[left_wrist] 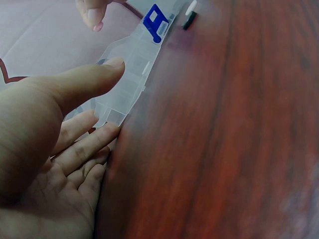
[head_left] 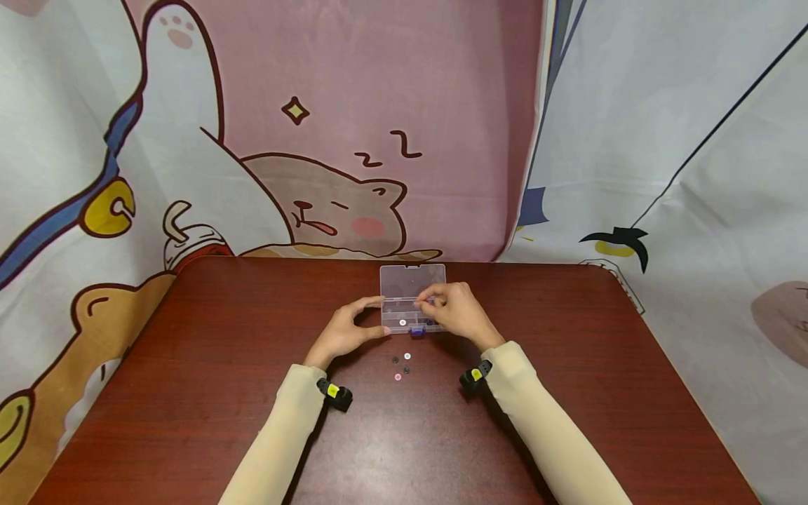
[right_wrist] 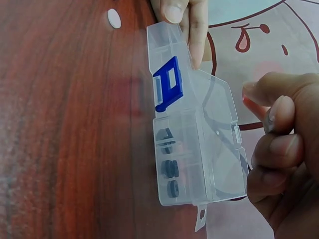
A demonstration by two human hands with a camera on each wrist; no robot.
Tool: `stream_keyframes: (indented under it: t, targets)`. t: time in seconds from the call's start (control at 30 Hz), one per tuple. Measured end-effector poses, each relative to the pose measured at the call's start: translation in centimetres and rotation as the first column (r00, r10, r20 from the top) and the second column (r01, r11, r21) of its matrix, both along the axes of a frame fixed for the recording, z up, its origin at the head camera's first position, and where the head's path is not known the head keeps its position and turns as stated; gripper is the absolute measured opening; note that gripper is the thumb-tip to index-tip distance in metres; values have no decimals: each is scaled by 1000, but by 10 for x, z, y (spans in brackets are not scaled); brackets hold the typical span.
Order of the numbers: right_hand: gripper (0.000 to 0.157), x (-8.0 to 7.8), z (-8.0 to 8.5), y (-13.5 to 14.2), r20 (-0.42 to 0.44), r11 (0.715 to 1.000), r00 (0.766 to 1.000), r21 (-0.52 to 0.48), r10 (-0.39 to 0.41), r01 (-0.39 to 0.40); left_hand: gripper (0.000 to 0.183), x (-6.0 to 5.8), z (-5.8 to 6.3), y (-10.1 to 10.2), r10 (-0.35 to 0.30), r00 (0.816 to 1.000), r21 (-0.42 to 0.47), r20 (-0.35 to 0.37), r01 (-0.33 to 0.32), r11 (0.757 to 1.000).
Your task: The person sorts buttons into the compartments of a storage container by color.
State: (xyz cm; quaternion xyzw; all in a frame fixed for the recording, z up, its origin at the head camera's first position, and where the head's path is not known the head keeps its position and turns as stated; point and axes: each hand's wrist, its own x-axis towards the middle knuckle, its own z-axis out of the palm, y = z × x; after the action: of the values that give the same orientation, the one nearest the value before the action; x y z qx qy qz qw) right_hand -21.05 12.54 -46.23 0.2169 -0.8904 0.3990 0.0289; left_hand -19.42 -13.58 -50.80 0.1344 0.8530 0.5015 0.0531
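A clear plastic compartment box (head_left: pixel 412 282) stands on the table with its lid raised at the back and a blue latch (head_left: pixel 417 332) on its front. My left hand (head_left: pixel 341 331) holds the box by its left end, thumb at the front corner and fingers toward the back. Over the compartments, my right hand (head_left: pixel 463 314) pinches a small pink button (left_wrist: pixel 98 26) between thumb and index finger. Inside the box lie a white button (head_left: pixel 402 322) and several dark buttons (right_wrist: pixel 170 168) in the right-end compartments.
On the tabletop (head_left: pixel 208 393), in front of the box, lie a white button (head_left: pixel 407 356), two dark buttons (head_left: pixel 407 370) and a pink button (head_left: pixel 398 377). Behind the table hangs a printed cloth (head_left: pixel 379 84).
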Motion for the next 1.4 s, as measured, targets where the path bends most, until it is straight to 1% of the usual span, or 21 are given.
stream_keyframes:
  t: [0.23, 0.5, 0.7, 0.97, 1.2, 1.4]
  targets:
    - [6, -5, 3, -2, 20, 999, 999, 16, -48, 48, 63, 0, 0, -1, -2, 1000, 0, 9, 2, 1000]
    - [7, -9, 3, -1, 65, 998, 996, 7, -60, 60, 63, -1, 1, 0, 0, 1000, -2, -2, 0, 1000]
    - [9, -12, 0, 0, 73, 998, 995, 3, -64, 64, 63, -1, 0, 0, 2, 1000, -13, -9, -3, 1000]
    - [11, -13, -2, 1, 73, 999, 996, -5, -53, 54, 64, -2, 1, 1, 2, 1000, -7, 0, -2, 1000]
    - [11, -9, 1, 0, 58, 999, 998, 12, -38, 38, 64, -3, 0, 0, -4, 1000, 2, 5, 3, 1000]
    - [12, -4, 3, -1, 61, 1000, 998, 23, -8, 7, 63, -3, -2, -1, -2, 1000, 1, 11, 2, 1000]
